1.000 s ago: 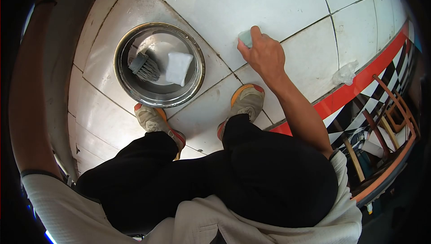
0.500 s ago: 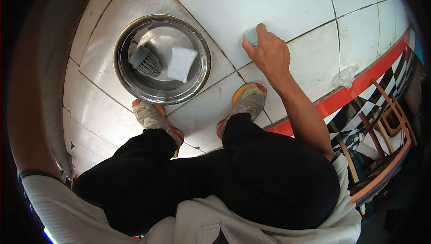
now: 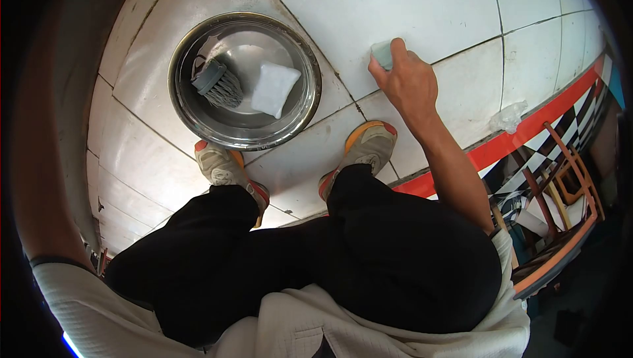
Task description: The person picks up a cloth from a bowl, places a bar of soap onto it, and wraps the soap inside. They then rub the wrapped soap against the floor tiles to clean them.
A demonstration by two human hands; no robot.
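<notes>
My right hand [image 3: 410, 81] is closed around a pale green block, which looks like a sponge [image 3: 382, 53], and holds it against the white tiled floor [image 3: 435, 8]. To its left stands a round metal basin [image 3: 177, 84] with a shiny rim. Inside the basin lie a grey brush with thick, string-like bristles [image 3: 224, 88] and a white, pillow-shaped pad [image 3: 275, 89]. My left arm reaches up along the dark left edge of the view, and its hand cannot be seen.
My shoes [image 3: 369, 146] are planted just below the basin. A crumpled clear plastic bag [image 3: 509, 117] lies by the red edge strip [image 3: 527, 124] on the right. Beyond the strip is a wooden chair [image 3: 570, 160]. A wall or panel [image 3: 79, 94] runs along the left.
The view has shifted a little, so the basin and my right hand appear slightly further right. My right hand keeps its grip on the sponge-like block.
</notes>
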